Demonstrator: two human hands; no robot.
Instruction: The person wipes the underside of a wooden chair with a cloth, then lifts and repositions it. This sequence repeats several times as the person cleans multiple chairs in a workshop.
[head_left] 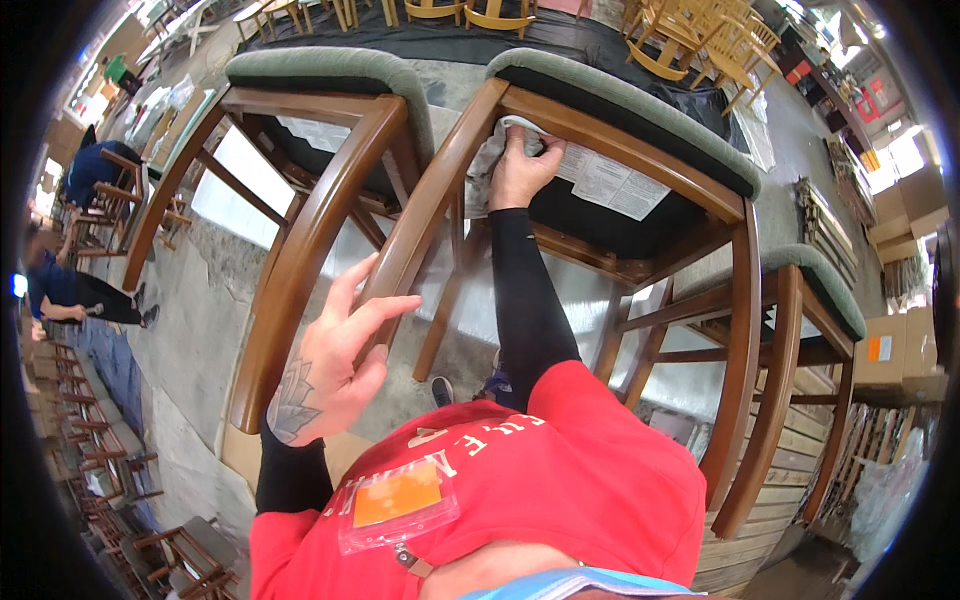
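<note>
A brown wooden chair (pixel 632 152) with a grey-green padded seat stands in front of me, its dark underside facing me. My right hand (pixel 523 172) reaches under the seat's edge, its fingers pinched round a pale grey cloth (pixel 484 165). That cloth presses into the corner where the leg meets the rail and hangs down behind the leg. Beside the same chair leg (pixel 420 225), my left hand (pixel 335 355) is open with its fingers spread. Its fingertips are close to the wood; whether they touch it I cannot tell. White printed labels (pixel 612 185) lie on the underside.
A similar chair (pixel 330 190) stands close on the left, and another (pixel 785 300) on the right. Cardboard boxes (pixel 895 350) are stacked at far right. Light wooden chairs (pixel 690 45) stand at the back. Two people (pixel 75 290) work at far left near more chairs.
</note>
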